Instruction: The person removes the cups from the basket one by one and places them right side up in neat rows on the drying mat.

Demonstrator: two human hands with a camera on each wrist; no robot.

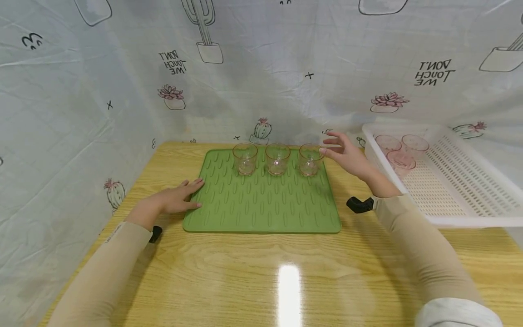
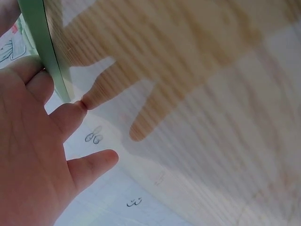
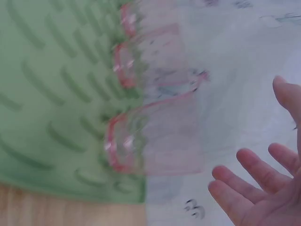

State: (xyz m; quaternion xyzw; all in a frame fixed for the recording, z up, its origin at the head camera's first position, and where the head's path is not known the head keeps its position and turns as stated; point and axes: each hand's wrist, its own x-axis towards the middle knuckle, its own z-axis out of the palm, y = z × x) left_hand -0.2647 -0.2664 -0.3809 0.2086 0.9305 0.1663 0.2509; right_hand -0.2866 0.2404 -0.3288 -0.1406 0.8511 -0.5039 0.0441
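Observation:
Three clear pinkish glasses stand in a row along the far edge of a green ridged mat point(image 1: 261, 209): a left glass point(image 1: 245, 156), a middle glass point(image 1: 278, 156) and a right glass point(image 1: 308, 163). My right hand point(image 1: 350, 156) is beside the right glass, its thumb overlapping the rim in the head view. In the right wrist view its spread fingers point(image 3: 254, 169) hold nothing, with a gap to the nearest glass point(image 3: 171, 136). My left hand point(image 1: 173, 200) lies at the mat's left edge, fingers extended and touching it. The left wrist view shows those fingertips point(image 2: 75, 113) against the mat's side.
A white slotted plastic basket point(image 1: 470, 221) stands on the right of the wooden table point(image 1: 212, 277). Three more pinkish glasses point(image 1: 401, 160) sit at its far left corner. A printed white sheet point(image 1: 286, 81) hangs behind and to the left of the table.

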